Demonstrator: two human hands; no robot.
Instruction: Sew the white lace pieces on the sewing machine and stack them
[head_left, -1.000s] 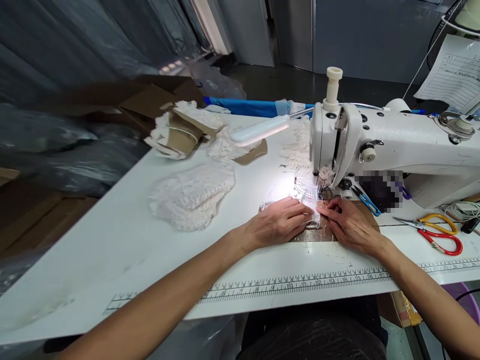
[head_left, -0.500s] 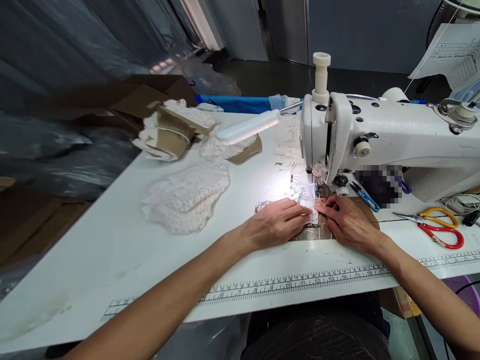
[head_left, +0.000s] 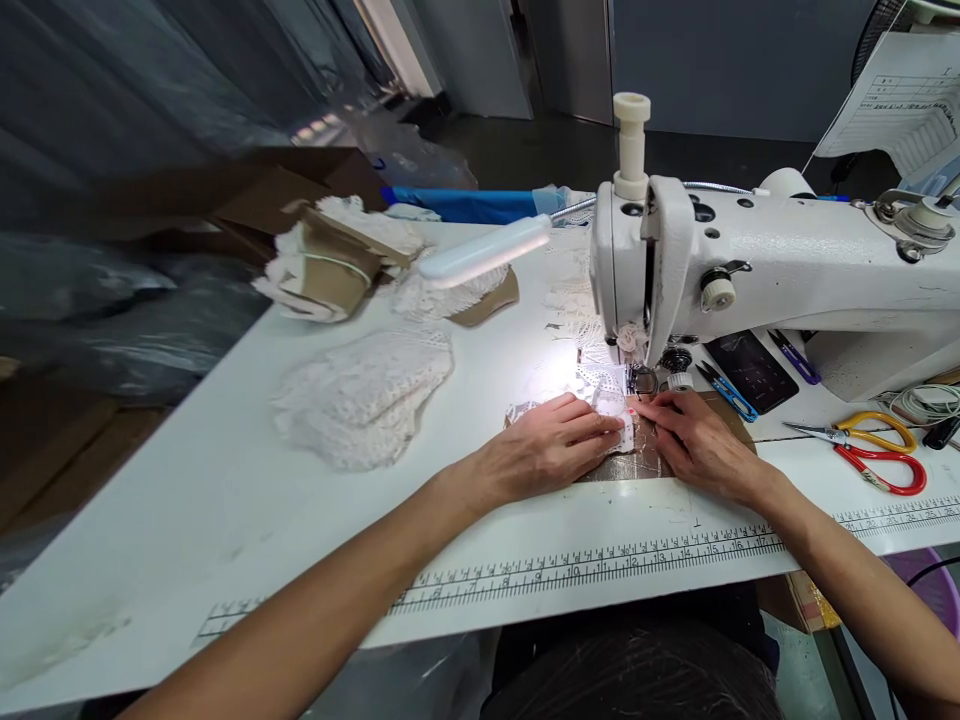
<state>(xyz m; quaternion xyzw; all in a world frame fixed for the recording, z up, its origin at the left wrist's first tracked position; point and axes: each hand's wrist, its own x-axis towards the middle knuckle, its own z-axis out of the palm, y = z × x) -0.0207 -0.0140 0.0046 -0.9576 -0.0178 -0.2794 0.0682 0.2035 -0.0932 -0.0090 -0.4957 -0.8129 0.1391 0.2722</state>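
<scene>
A white lace piece [head_left: 613, 405] lies under the presser foot of the white sewing machine [head_left: 697, 250], lit brightly at its left. My left hand [head_left: 559, 445] is closed, its fingers together on the near part of the lace and its thumb hidden. On the other side, my right hand [head_left: 697, 445] has thumb and index finger pinched at the lace's right edge, just before the needle. A small red spot shows by the right fingertips. Beneath both hands is a shiny brown sheet [head_left: 637, 465] on the table.
Another lace piece [head_left: 367, 395] lies to the left, with a tied lace bundle [head_left: 330, 270] behind it. A lamp [head_left: 484, 250] reaches over the table. Blue thread snips [head_left: 727, 392], a phone [head_left: 752, 370] and red-and-yellow scissors [head_left: 874, 450] lie right. A printed ruler [head_left: 570, 570] runs along the front edge.
The view has shifted slightly, moving the machine and table things a little left in the picture. Both hands keep nearly the same place at the lace.
</scene>
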